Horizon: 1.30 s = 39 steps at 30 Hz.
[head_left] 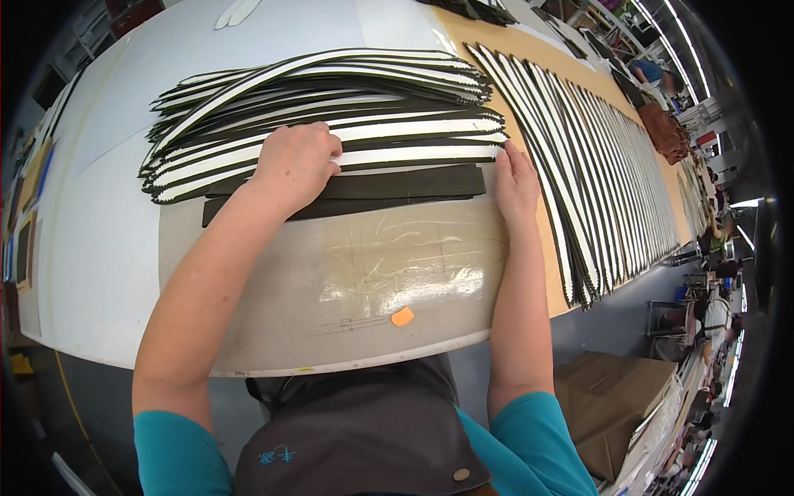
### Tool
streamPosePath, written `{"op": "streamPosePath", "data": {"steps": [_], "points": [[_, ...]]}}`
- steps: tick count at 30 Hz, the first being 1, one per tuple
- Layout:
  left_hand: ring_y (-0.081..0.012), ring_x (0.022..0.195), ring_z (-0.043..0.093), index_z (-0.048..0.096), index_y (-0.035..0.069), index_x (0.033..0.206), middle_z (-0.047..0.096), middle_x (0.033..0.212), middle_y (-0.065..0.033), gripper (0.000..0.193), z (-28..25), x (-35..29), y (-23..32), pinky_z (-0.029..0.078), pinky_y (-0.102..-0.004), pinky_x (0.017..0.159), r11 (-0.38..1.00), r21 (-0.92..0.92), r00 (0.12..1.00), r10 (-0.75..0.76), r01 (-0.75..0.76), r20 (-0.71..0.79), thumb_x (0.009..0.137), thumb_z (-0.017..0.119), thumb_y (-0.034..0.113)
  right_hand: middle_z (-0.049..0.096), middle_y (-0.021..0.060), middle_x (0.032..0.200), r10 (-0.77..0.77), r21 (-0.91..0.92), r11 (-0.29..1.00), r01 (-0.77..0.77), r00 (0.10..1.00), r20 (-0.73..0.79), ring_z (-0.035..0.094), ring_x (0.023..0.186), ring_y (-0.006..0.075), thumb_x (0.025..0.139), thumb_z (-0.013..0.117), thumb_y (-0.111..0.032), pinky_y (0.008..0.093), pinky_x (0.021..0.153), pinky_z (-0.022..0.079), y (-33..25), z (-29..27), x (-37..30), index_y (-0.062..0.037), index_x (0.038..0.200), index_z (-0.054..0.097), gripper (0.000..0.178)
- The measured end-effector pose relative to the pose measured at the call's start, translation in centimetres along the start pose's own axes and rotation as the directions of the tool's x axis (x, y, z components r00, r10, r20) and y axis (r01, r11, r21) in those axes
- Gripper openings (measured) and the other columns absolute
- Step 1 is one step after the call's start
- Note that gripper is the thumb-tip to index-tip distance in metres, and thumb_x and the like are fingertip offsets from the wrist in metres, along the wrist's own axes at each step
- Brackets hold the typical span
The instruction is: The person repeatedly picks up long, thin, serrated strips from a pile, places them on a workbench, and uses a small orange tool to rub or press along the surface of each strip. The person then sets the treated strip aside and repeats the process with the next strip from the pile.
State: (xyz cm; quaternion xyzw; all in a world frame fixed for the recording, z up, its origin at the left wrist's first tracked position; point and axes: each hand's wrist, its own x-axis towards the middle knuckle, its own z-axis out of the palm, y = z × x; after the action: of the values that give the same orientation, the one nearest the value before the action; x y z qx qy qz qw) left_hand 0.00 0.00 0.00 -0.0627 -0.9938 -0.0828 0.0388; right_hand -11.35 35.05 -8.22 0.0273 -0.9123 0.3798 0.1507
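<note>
A stack of long black-and-white strips [413, 132] with zigzag-cut ends lies crosswise on the table in front of me. My left hand [299, 161] rests on the nearer strips, its fingers curled and closed at the near edge of one; the fingertips are partly hidden. At the stack's right end my right hand [517, 180] stands with fingers stretched out, touching the strip ends. Just nearer to me lie plain black strips [405, 183], partly under my left wrist. Behind, a second bundle of black-and-white strips [389, 70] sits, one strip curving down across its left side.
A long row of overlapping black-and-white strips [595, 165] covers the brown board [542, 240] on the right. A small orange piece [402, 317] lies on the clear sheet [364, 248] near the table edge. A brown box [612, 397] stands lower right; people work farther off.
</note>
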Motion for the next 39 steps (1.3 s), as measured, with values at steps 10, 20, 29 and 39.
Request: {"op": "streamPosePath", "data": {"steps": [10, 20, 29, 39], "points": [[-0.0294, 0.100, 0.071, 0.077, 0.010, 0.102, 0.072, 0.104, -0.0041, 0.022, 0.6, -0.2, -0.5, 0.056, -0.0435, 0.085, 0.988, -0.143, 0.997, -0.065, 0.059, -0.033, 0.087, 0.081, 0.024, 0.068, 0.0023, 0.105, 0.106, 0.652, 0.759, -0.009, 0.988, -0.110, 0.064, 0.093, 0.0102, 0.096, 0.068, -0.001, 0.0246, 0.086, 0.050, -3.7, -2.0, -1.2, 0.0011, 0.141, 0.064, 0.046], [-0.0275, 0.113, 0.065, 0.073, 0.016, 0.125, 0.064, 0.117, -0.0062, 0.041, 0.1, 0.4, 1.5, 0.054, -0.0424, 0.094, 0.985, -0.172, 0.998, -0.004, -0.007, -0.065, 0.086, 0.082, 0.020, 0.072, 0.0025, 0.103, -0.075, 0.974, 0.226, 0.029, 0.997, -0.012, 0.071, 0.092, 0.0123, 0.104, 0.064, -0.001, 0.0319, 0.091, 0.060, -3.6, -3.6, -0.8, -0.0001, 0.144, 0.057, 0.041], [-0.0295, 0.124, 0.058, 0.071, 0.011, 0.124, 0.062, 0.120, -0.0107, 0.040, 0.9, 1.4, 3.7, 0.049, -0.0431, 0.103, 0.996, -0.053, 0.997, 0.064, -0.066, -0.040, 0.085, 0.074, 0.005, 0.068, 0.0149, 0.138, -0.164, 0.998, 0.054, 0.020, 0.986, -0.011, 0.071, 0.115, 0.0161, 0.105, 0.062, 0.000, 0.0296, 0.102, 0.057, -2.6, -4.2, -0.7, -0.0029, 0.146, 0.055, 0.042], [-0.0317, 0.115, 0.060, 0.062, 0.002, 0.124, 0.063, 0.115, -0.0132, 0.045, 0.3, -0.4, 2.4, 0.046, -0.0437, 0.102, 0.984, -0.130, 0.968, 0.089, -0.122, -0.235, 0.079, 0.064, -0.002, 0.067, 0.0168, 0.139, -0.122, 0.999, -0.030, 0.020, 0.992, -0.024, 0.070, 0.118, 0.0180, 0.103, 0.061, 0.003, 0.0348, 0.114, 0.054, -0.8, -4.9, 0.0, 0.0003, 0.146, 0.053, 0.044]]}}
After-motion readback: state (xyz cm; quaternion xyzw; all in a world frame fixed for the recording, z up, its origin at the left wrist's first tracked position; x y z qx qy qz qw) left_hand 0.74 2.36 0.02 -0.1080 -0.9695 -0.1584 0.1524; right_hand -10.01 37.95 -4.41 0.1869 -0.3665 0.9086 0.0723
